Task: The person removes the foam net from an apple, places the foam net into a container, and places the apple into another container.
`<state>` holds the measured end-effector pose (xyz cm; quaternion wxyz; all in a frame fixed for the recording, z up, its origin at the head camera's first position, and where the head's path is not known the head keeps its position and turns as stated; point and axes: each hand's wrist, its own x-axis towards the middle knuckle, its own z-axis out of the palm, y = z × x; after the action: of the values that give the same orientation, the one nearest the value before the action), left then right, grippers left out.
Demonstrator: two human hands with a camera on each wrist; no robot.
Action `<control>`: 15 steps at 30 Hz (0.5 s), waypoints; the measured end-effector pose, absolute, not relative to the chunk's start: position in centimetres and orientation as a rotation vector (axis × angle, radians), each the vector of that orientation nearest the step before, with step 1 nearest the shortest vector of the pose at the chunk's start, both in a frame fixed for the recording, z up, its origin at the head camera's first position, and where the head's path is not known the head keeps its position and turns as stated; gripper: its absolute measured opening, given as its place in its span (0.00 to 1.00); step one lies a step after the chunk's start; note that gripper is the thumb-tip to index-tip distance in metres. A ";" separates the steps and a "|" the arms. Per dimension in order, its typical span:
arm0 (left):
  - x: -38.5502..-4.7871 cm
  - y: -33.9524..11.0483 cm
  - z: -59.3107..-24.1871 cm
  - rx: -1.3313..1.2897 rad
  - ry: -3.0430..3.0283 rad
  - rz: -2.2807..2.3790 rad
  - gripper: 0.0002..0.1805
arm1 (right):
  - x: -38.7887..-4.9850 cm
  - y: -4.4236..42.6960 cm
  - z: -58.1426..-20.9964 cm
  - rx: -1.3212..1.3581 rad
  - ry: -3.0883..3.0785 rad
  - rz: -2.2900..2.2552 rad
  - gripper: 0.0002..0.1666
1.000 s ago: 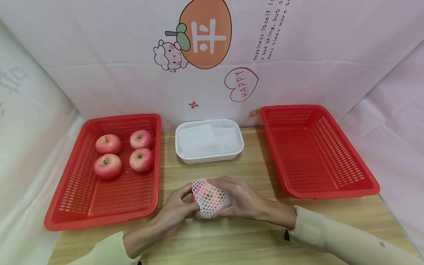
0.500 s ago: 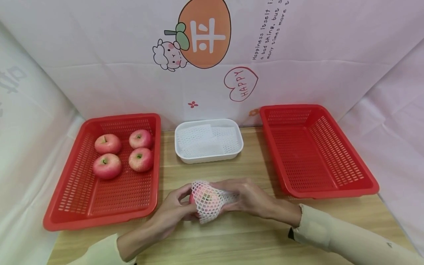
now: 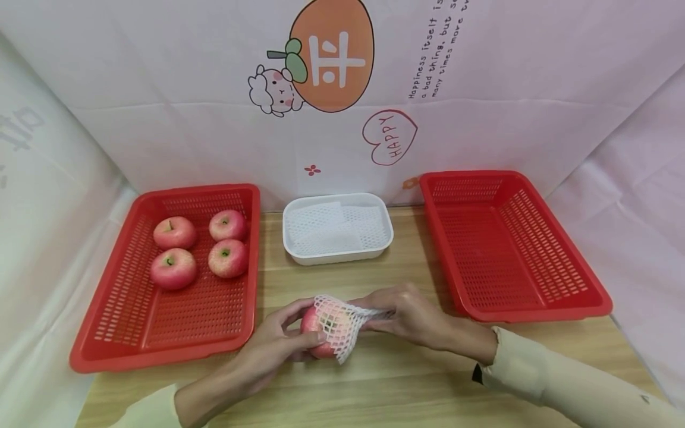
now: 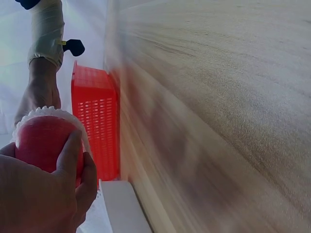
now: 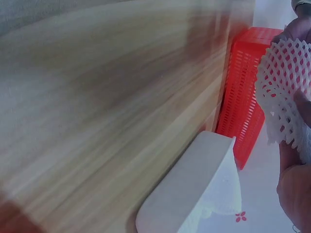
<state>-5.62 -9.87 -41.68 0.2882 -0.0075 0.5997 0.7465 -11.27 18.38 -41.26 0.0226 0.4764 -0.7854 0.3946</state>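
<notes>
A pink-red apple point(image 3: 312, 326) is gripped in my left hand point(image 3: 270, 342), thumb on the near side and fingers round the far side. White foam netting point(image 3: 338, 324) covers the apple's right part, leaving its left side bare. My right hand point(image 3: 404, 312) pinches the gathered end of the netting, which stretches out to the right. In the left wrist view the bare red underside of the apple point(image 4: 43, 141) shows inside the netting's rim. The right wrist view has the netting point(image 5: 282, 87) spread over the apple, with part of my right hand point(image 5: 297, 194) at the frame's edge.
On the left stands a red basket point(image 3: 198, 339) with several apples point(image 3: 173, 268). A white tray point(image 3: 337, 258) holding flat foam nets point(image 3: 326, 229) sits at the back middle. Another red basket point(image 3: 484, 244) stands on the right. A printed cloth point(image 3: 203, 137) hangs behind the table point(image 3: 374, 392).
My right hand has moved right, drawing the netting's end into a narrow gathered tail. More of the apple's left side is bare. My left hand has shifted slightly left with the apple.
</notes>
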 end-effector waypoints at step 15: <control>-4.7 -13.1 -38.2 0.008 1.695 1.979 0.40 | -13.2 20.0 -37.1 1.376 -2.446 1.018 0.25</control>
<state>-4.66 -13.07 -38.20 0.2648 0.0029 0.6273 0.7324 -13.20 19.98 -37.07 0.0782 0.4595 -0.8168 0.3399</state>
